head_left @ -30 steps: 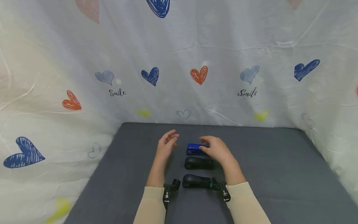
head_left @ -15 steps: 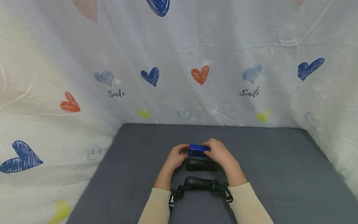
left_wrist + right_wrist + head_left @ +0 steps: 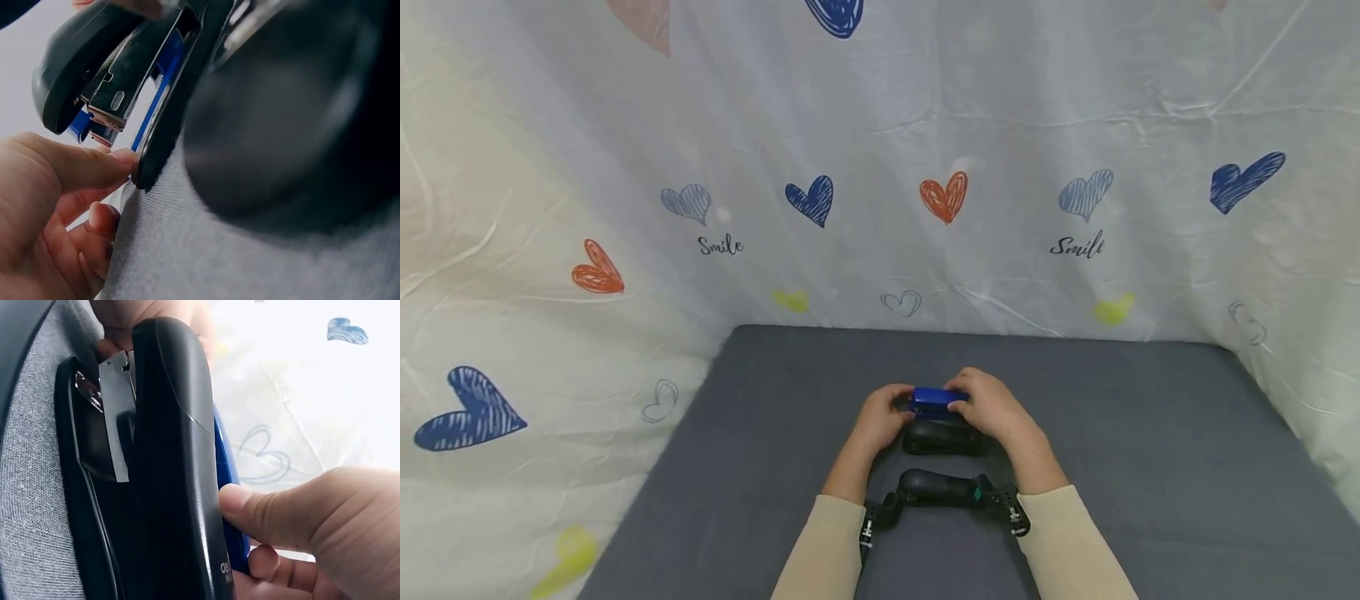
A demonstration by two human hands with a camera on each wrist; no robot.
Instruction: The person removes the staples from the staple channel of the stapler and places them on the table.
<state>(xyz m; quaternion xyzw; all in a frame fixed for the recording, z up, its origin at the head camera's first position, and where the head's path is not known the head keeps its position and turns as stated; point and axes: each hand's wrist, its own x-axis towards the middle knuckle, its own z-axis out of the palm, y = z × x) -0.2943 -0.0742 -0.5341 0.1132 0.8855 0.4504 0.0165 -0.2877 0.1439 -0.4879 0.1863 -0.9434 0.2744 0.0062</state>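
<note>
A blue stapler (image 3: 931,398) lies crosswise, farthest from me in a row of staplers. My left hand (image 3: 880,417) pinches its left end between thumb and fingers. Its right end is held by my right hand (image 3: 992,406), thumb on the near side and fingers behind. Just nearer lies a black stapler (image 3: 942,438), which hides much of the blue one in both wrist views. In the right wrist view my thumb (image 3: 262,512) presses the blue stapler's side (image 3: 223,450). The left thumb (image 3: 94,165) shows beside the black stapler's front end in the left wrist view.
A second black stapler (image 3: 942,489) lies nearest me, between my wrists and their black camera mounts (image 3: 1017,512). All three rest on a grey cloth-covered table (image 3: 1135,450). A white curtain (image 3: 865,142) with printed hearts stands at the back and sides.
My left hand has come down and right, from beside the blue stapler to its left end. The right hand has closed on the right end. Both black staplers stay put.
</note>
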